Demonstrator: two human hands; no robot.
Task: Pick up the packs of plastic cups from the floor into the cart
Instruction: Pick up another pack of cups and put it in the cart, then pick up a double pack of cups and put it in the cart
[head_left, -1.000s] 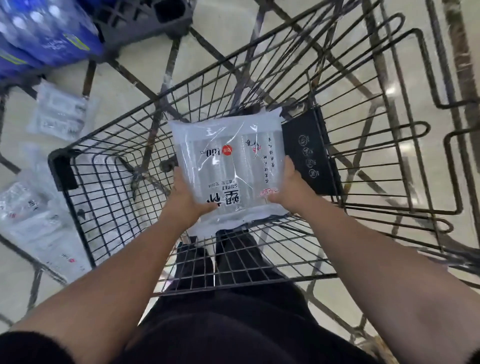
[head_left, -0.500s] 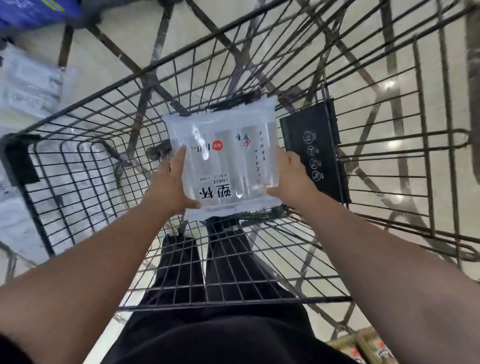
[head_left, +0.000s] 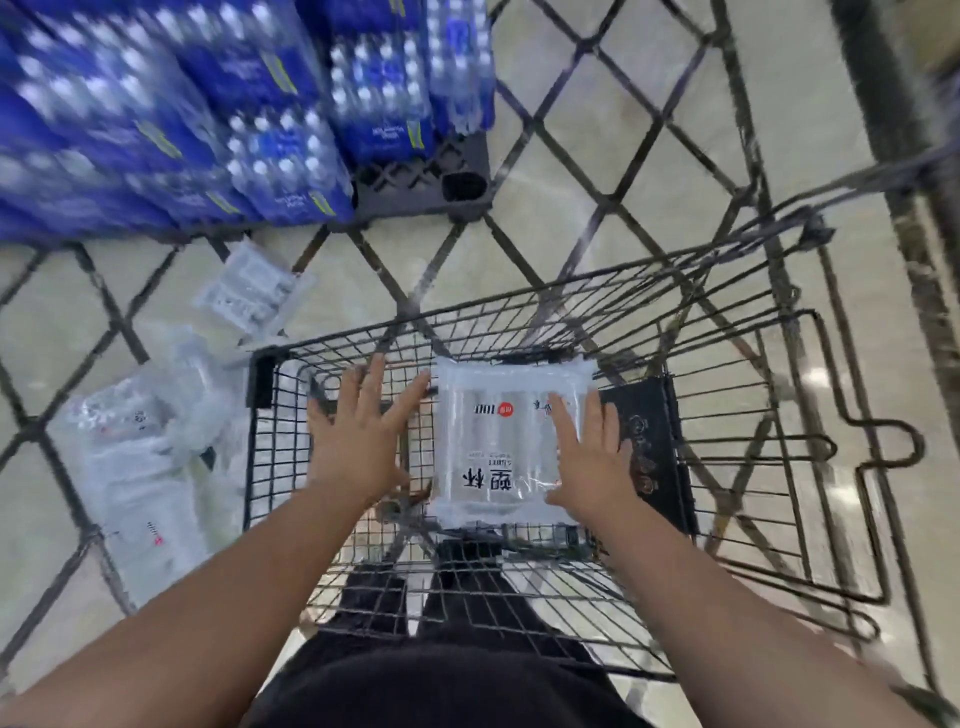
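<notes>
Body: dark clothing (head_left: 441, 686) fills the bottom edge, and the person's legs show through the wire at the near end of the cart (head_left: 280, 457).
Arms: both are bare and reach forward over the cart's near rim, one from each lower corner.
Left hand (head_left: 358, 441): spread flat above the basket, fingers straight, holding nothing. It sits just left of the pack. I cannot tell whether the forefinger tip meets the pack's far left corner.
Right hand (head_left: 592, 462): laid palm down on the right part of the pack, fingers straight and thumb out toward its near edge. Nothing is curled round it.
Pack of plastic cups (head_left: 493, 431): a clear wrapper with black characters and a small red mark. It lies flat inside the cart at the near end, between the two hands.
Black panel (head_left: 657, 441): in the basket just right of the pack, its left edge partly covered by the right hand.
Heap of packs (head_left: 140, 483): on the floor outside the cart, just beside its left wall, blurred.
Single pack (head_left: 252, 293): on the floor beyond the cart's far left corner, apart from the heap.
Floor (head_left: 597, 130): pale and glossy, crossed by dark lines in a diamond pattern.
Blue cases (head_left: 197, 119): wrapped bottles stacked at the far left, blurred.
Pallet (head_left: 426, 182): dark, under the cases, with one corner showing.
</notes>
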